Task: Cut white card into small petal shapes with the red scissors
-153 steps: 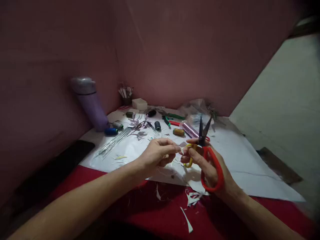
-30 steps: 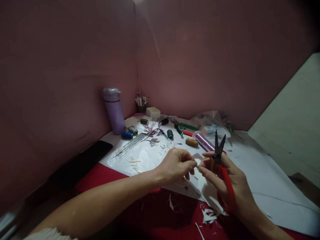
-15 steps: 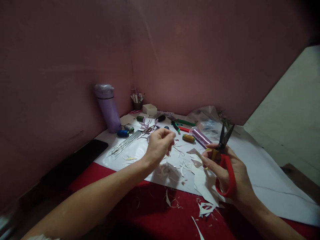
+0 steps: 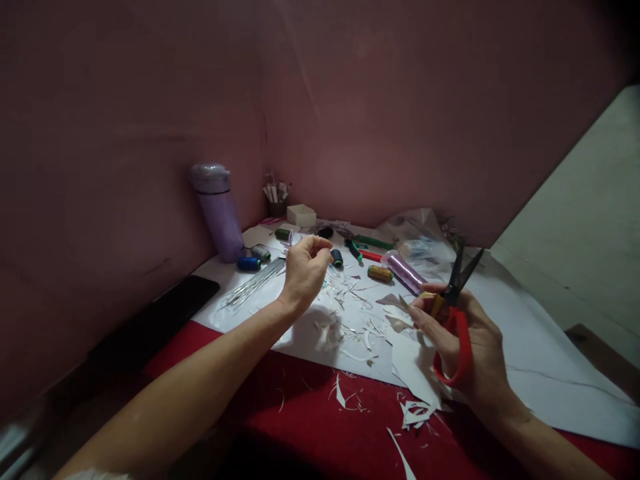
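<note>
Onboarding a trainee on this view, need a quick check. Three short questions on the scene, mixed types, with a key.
1. Multiple choice: what does the right hand hold by its handles?
A) pliers
B) scissors
C) a paintbrush

2. True or false: the scissors' blades are closed together.

3. Fill in the colour: the spool nearest the purple tube is ____.

Key: 1 B; 2 false, the blades are spread apart; 3 gold.
</note>
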A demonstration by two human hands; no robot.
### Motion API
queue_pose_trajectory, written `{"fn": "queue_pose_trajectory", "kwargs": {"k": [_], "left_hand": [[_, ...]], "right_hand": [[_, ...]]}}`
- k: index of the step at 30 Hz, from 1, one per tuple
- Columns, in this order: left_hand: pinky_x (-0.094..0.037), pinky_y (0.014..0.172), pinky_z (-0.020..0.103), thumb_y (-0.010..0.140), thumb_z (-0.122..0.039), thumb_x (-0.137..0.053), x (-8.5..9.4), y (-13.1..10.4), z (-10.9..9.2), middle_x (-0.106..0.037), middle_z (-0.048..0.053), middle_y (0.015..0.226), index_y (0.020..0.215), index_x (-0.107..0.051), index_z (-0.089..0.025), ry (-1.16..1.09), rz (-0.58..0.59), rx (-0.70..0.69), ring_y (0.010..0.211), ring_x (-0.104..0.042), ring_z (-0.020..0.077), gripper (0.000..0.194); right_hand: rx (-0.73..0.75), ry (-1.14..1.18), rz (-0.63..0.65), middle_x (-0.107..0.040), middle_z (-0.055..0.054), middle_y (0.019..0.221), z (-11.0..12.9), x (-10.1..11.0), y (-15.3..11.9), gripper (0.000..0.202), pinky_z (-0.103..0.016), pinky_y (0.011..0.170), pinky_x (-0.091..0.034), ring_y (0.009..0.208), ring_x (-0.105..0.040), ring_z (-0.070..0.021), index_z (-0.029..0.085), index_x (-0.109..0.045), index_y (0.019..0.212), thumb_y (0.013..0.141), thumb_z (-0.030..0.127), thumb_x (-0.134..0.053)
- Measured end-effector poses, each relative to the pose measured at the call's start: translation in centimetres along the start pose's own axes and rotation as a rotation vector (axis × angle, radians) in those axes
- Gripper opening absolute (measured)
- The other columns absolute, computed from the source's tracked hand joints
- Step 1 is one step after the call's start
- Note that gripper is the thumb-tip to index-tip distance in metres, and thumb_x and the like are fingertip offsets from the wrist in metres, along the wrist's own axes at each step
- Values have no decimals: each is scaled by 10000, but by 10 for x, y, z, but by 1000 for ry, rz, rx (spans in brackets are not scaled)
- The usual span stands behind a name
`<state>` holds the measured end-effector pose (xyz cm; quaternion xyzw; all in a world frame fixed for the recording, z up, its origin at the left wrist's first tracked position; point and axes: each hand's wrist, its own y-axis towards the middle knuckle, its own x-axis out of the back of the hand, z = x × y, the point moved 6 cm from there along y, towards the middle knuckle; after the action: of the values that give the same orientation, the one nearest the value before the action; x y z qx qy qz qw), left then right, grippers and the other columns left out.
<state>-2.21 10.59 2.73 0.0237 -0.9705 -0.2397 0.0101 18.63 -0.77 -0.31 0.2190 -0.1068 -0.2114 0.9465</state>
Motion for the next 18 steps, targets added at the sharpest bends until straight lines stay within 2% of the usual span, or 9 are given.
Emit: {"fn": "queue_pose_trajectory", "kwargs": {"k": [5,8,10,12,15,17,18], "left_hand": [[-391,497,232,746,-229,-532,-9,-2,6,-578,6,523,635,-605,-144,132,110,-7,498,-511,106,158],[-408,540,244,694,-144,-527,-12,-6,12,-614,15,576,693,-634,-143,185,130,-17,552,-549,123,107],[-421,587,255,648,-83,-508,-14,-8,14,-640,23,628,705,-647,-146,194,147,-23,604,-569,132,162],[-428,623,265,635,-66,-499,-16,-10,15,-655,29,662,702,-656,-150,210,169,-33,634,-576,137,191],[-426,637,279,681,-125,-541,-21,-14,11,-669,45,706,750,-676,-156,280,203,-64,658,-579,148,154],[-420,624,278,705,-184,-587,-30,-20,5,-677,56,741,766,-684,-165,318,303,-102,677,-582,157,116],[-417,613,275,708,-201,-607,-37,-24,1,-679,58,749,763,-686,-171,317,391,-122,680,-585,160,101]], "right_hand": [[32,-12,-89,-604,19,749,2,7,0,304,-271,598,-470,629,-579,-138,236,-576,963,693,244,-715],[71,12,-227,-607,18,747,4,16,3,300,-290,645,-469,650,-586,-144,227,-573,950,686,226,-716],[93,33,-309,-604,20,731,6,22,5,311,-293,627,-470,618,-578,-141,221,-568,945,675,224,-723],[122,43,-347,-602,20,724,6,25,7,313,-293,613,-468,598,-567,-138,219,-573,952,678,221,-725],[150,57,-351,-596,21,736,6,28,9,301,-297,624,-472,620,-566,-140,226,-572,967,702,203,-713],[149,54,-353,-590,23,737,4,30,10,304,-306,633,-476,632,-570,-144,231,-557,975,713,191,-705],[149,50,-357,-588,24,736,4,30,10,309,-310,631,-477,633,-572,-147,232,-550,978,714,190,-704]]}}
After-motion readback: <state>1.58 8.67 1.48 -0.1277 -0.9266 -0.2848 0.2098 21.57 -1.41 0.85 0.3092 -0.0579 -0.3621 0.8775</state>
